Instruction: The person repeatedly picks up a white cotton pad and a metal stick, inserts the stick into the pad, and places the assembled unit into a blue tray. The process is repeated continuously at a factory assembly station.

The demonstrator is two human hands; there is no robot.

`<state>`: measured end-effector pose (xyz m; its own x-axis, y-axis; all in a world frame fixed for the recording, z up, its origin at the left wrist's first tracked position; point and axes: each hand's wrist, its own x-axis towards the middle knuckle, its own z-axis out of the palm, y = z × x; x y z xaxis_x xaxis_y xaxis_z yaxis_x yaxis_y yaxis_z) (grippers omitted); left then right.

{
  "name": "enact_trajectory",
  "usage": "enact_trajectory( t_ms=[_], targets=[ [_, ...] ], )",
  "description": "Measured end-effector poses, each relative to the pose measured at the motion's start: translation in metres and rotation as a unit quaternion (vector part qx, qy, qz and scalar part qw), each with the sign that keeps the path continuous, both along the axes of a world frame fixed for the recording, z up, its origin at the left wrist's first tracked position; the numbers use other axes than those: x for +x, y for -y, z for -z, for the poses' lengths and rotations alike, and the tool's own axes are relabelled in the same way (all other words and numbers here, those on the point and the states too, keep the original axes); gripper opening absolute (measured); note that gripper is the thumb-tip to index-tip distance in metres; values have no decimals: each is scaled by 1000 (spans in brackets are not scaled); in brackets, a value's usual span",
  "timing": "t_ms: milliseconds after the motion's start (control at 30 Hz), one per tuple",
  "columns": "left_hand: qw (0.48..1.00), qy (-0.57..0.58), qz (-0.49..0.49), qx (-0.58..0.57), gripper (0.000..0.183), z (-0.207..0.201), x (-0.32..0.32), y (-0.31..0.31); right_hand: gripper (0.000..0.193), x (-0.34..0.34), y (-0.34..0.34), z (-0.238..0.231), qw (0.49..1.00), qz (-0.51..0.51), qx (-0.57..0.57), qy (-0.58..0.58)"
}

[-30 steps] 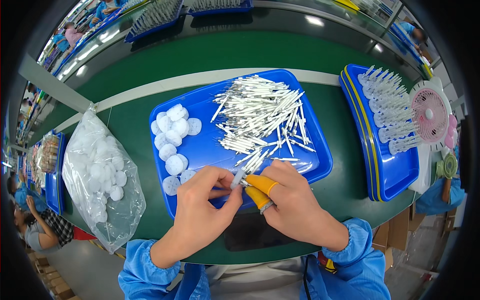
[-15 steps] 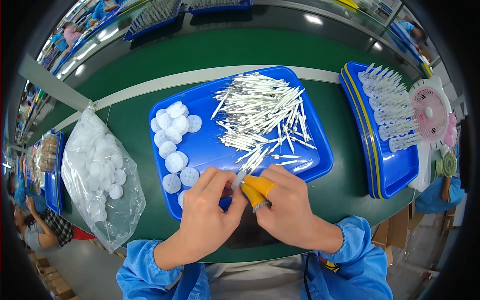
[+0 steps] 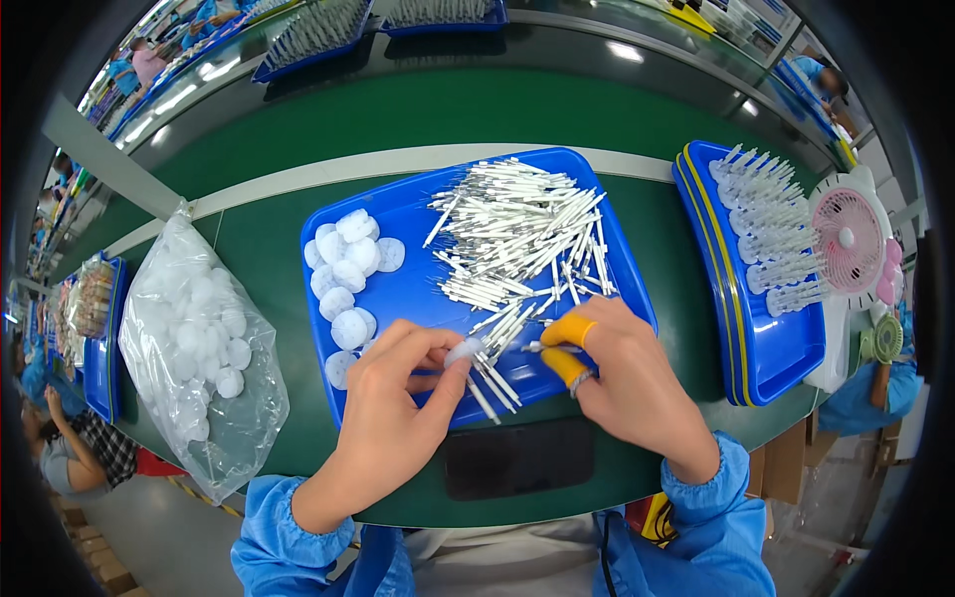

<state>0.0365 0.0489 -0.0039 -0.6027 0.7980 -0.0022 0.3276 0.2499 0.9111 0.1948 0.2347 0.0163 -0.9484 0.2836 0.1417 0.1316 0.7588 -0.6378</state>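
Over the near edge of the blue tray (image 3: 413,308), my left hand (image 3: 393,403) pinches a round translucent white disc (image 3: 464,350) between thumb and fingers. To its right, my right hand (image 3: 632,373) wears yellow finger covers on thumb and forefinger. Those two tips are closed on a thin white rod (image 3: 533,347), its end poking out to the left. A heap of similar white rods with thin wire ends (image 3: 517,234) fills the tray's right part. Several loose rods lie between my hands. More round discs (image 3: 348,254) lie along the tray's left side.
A clear plastic bag of discs (image 3: 204,348) lies at left. Right of the tray stand stacked blue trays (image 3: 786,363) bearing rows of assembled pieces (image 3: 766,224), beside a pink-and-white fan (image 3: 846,239). A dark phone-like slab (image 3: 519,460) lies near the table's front edge.
My hands were together at the tray's near edge; they have parted. The right hand has moved right and away from me, and the dark slab below now shows more fully.
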Motion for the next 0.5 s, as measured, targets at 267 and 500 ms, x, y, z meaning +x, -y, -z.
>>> enact_trajectory(
  t_ms=[267,500],
  targets=[
    [1000,19,9,12,12,0,3,-1,43,-2,23,9,993,-57,-87,-50],
    [999,-27,18,13,12,-2,3,-1,47,-4,18,20,994,-49,-34,-92]
  ],
)
